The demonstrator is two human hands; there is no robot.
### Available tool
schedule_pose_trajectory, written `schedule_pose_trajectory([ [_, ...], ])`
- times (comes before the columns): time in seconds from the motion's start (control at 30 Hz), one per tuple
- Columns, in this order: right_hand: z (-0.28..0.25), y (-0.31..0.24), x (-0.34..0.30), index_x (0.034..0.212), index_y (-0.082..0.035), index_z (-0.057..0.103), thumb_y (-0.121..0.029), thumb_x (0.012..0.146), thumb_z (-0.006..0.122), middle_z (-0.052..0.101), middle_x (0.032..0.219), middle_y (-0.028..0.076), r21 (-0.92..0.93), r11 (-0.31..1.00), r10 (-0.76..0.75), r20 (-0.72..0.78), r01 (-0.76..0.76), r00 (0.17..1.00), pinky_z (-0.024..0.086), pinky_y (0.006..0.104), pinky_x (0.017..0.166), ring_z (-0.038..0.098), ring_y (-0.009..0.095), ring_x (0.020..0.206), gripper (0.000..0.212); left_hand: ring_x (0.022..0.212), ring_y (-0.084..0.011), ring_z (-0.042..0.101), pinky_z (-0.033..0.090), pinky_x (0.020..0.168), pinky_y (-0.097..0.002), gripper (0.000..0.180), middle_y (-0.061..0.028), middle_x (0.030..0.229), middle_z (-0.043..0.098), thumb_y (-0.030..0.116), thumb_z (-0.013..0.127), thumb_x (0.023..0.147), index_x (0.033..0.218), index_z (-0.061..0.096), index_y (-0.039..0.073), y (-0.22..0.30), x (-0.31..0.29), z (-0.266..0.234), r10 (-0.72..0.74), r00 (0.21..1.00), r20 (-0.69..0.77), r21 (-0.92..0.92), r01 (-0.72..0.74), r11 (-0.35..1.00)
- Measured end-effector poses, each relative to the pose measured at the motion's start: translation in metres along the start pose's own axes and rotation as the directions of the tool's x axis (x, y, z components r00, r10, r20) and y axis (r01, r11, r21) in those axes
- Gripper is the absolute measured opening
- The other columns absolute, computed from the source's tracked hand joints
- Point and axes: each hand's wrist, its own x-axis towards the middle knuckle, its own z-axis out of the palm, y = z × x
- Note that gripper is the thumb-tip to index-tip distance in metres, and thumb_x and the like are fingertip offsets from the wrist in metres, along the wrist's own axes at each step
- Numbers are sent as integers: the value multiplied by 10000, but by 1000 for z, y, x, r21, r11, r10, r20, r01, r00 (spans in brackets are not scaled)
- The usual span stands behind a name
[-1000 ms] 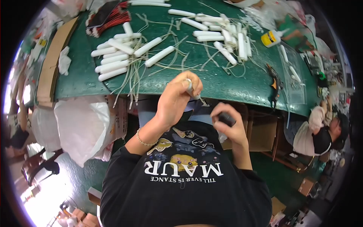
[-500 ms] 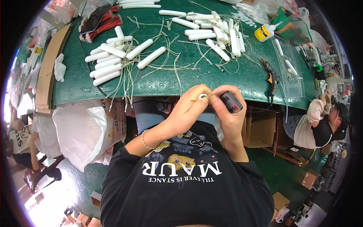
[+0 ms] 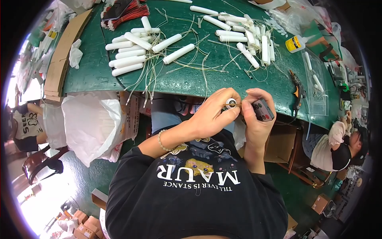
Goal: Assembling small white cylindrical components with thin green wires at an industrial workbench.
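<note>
My left hand (image 3: 215, 113) is closed around a short white tube (image 3: 230, 103), its round end facing up, held just below the near edge of the green table (image 3: 187, 79). My right hand (image 3: 256, 119) grips a small dark tool with red buttons (image 3: 263, 109) and touches the tube's end, where a thin wire sticks out. Both hands meet close to my chest. On the table lie several white tubes with thin wires, one group at the left (image 3: 133, 51) and another at the right (image 3: 246, 34).
A white bag (image 3: 93, 123) hangs at the table's left front. Cardboard (image 3: 59, 59) lies along the left edge. A yellow glue bottle (image 3: 296, 43) and black-orange pliers (image 3: 298, 93) sit at the right. Red wires (image 3: 127, 12) lie at the back. Another person (image 3: 342, 147) sits at the right.
My left hand came back from the table edge toward my chest with the tube. My right hand rose with the dark tool and met it at the tube's end.
</note>
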Motion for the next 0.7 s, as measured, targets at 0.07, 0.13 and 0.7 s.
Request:
schedule_pose_trajectory([
  [0.07,1,0,0,1048,2,594,85,807,606,573,826,11,4,1000,12,3,-12,1000,426,189,656,526,52,735,255,837,-286,487,398,783,-392,210,-137,852,508,197,447,885,943,496,1,-4,0,0,11,1000,-12,-39,-12,999],
  [0.13,2,0,0,1052,2,593,80,807,612,573,824,12,1,1000,5,6,-5,1000,425,189,652,526,52,734,258,837,-286,486,398,782,-391,218,-136,848,507,201,435,890,938,495,-3,-6,0,-1,20,999,-25,-77,-22,997],
  [0.7,-40,20,-26,1048,-1,488,-189,980,475,601,798,142,24,993,118,-138,-116,983,481,270,574,578,175,599,201,772,-161,381,314,735,-282,267,-54,788,431,311,415,885,836,450,51,-8,2,-12,-175,973,-148,-635,43,771],
])
